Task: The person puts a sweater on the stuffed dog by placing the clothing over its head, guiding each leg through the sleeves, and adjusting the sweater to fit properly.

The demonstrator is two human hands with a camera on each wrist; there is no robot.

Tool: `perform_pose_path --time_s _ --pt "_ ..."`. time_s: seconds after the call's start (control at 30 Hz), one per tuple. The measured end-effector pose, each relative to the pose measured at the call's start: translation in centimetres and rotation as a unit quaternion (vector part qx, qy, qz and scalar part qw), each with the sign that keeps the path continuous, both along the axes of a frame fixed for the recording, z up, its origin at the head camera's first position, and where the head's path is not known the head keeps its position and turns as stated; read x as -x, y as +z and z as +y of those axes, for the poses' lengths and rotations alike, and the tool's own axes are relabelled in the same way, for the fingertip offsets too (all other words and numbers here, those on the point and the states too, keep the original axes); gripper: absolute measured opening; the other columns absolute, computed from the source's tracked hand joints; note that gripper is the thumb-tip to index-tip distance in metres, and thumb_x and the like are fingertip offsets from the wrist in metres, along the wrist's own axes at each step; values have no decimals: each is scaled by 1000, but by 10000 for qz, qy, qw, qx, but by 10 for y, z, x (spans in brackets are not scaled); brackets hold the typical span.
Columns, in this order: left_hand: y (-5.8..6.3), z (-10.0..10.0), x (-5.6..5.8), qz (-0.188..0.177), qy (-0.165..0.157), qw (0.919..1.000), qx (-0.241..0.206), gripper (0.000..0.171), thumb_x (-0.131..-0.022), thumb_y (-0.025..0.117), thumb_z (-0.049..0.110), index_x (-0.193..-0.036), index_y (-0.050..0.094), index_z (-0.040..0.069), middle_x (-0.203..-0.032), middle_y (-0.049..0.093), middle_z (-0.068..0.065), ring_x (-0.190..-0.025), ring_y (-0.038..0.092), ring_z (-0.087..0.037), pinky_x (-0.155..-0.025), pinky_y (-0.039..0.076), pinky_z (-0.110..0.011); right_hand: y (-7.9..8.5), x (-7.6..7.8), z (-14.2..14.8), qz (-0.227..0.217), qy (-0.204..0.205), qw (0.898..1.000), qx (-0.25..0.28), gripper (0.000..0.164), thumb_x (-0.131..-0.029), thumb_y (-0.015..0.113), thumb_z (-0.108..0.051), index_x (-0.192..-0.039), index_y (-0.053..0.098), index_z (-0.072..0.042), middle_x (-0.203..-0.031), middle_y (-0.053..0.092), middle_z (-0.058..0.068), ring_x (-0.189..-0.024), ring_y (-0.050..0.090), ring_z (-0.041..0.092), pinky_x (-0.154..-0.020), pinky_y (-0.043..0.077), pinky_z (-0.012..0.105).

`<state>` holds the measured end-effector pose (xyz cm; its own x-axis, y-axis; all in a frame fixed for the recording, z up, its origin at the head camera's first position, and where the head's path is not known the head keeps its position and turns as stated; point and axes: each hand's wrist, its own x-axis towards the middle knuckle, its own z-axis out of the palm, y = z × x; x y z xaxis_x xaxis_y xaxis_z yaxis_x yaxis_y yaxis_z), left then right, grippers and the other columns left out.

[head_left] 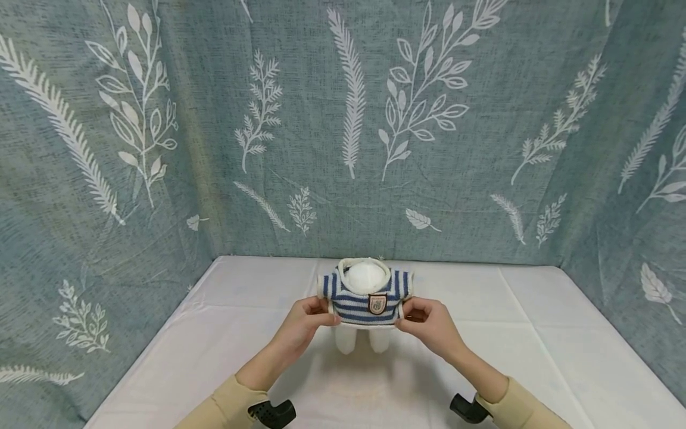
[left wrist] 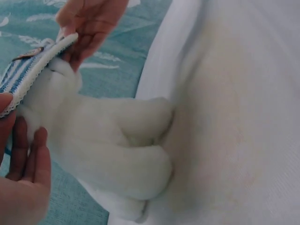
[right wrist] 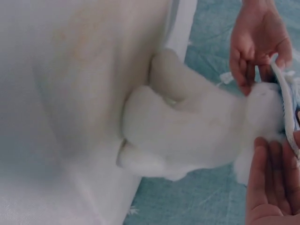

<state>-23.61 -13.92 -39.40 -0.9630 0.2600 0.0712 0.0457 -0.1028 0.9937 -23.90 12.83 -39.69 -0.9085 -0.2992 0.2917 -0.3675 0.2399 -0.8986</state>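
Status: striped sweater [head_left: 351, 313] is looking partway on, my read. White plush toy [head_left: 367, 277] is standing on the table [head_left: 203, 333], both legs [head_left: 345, 341] touching it. Left hand [head_left: 302, 325] is pinching the sweater's lower edge at one side of the toy; right hand [head_left: 431, 325] is doing the same at the opposite side.

Done: collar [head_left: 351, 261] is ringing the toy's rounded white top, badge [head_left: 377, 304] is sitting on the near side of the toy.

Left, if it's going on: hem isn't reaching the legs yet; wrist views are showing bare plush below it. Sleeves [head_left: 326, 286] are sticking out at the toy's sides, no paws visibly coming through. A stubby white bit is showing just under the hem, possibly an arm outside its sleeve. Can't tell whether the sweater is going on or coming off.
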Motion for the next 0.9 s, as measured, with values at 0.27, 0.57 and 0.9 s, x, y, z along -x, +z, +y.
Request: perform_pose_path --time_s 0.27,0.57,0.9 --pt "-13 -4 3 657 -179 9975 -185 15 -74 67 3 -71 59 15 -74 57 7 -78 54 -8 -77 45 -23 -10 2 4 438 376 9982 154 4 -78 65 4 -80 61 2 -85 63 12 -78 67 9 -71 56 26" --pt "-13 -5 4 554 11 9984 97 18 -71 64 -4 -70 55 11 -73 53 5 -75 49 -10 -73 43 -25 -16 5 5 645 373 9967 -332 11 -75 67 3 -74 59 -4 -73 60 3 -69 63 4 -65 54 24" --pt "-16 -3 5 383 181 9991 75 19 -75 62 -9 -77 57 9 -74 53 4 -75 48 -10 -73 44 -25 -14 4 -2 -82 -399 9895 -1387 12 -72 71 -11 -68 60 -8 -63 60 -3 -57 53 7 -56 44 23"
